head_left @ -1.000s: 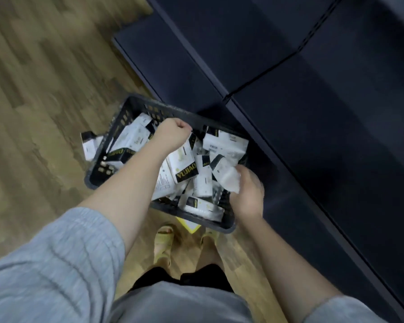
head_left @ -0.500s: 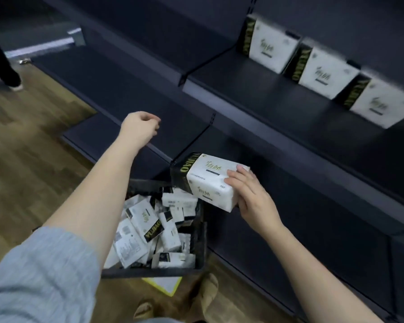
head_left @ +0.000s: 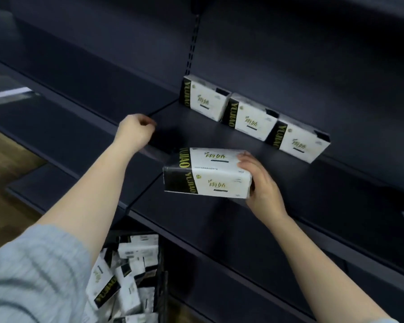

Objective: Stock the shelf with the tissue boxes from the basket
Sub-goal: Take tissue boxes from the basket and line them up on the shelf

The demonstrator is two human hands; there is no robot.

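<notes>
Your right hand (head_left: pixel 261 192) is grasping a tissue pack (head_left: pixel 208 174) by its right end, fingers lying over the top edge, thumb side underneath. Pack is hanging in the air w/ black YUJIAO band on the end away from the grip, white face up, tilted a bit. It is sitting above the front edge of the shelf (head_left: pixel 196 136), not touching it as far as the view is showing.

Your left hand (head_left: pixel 135 131) is clenching loosely, holding nothing, hovering at the shelf's front lip, up and to the left of the grip w/ a clear gap to the pack.

Past the grip, at the back of the same shelf, three stocked packs (head_left: pixel 251 116) are standing on edge in a row, touching side to side, leaning on the back panel, black bands on their left ends.

Below the grip and to its left, the basket (head_left: pixel 162 283) is sitting on the floor, partly behind your left sleeve (head_left: pixel 33 276). Loose packs (head_left: pixel 131 276) are lying jumbled inside; count is not readable, some blur.
</notes>
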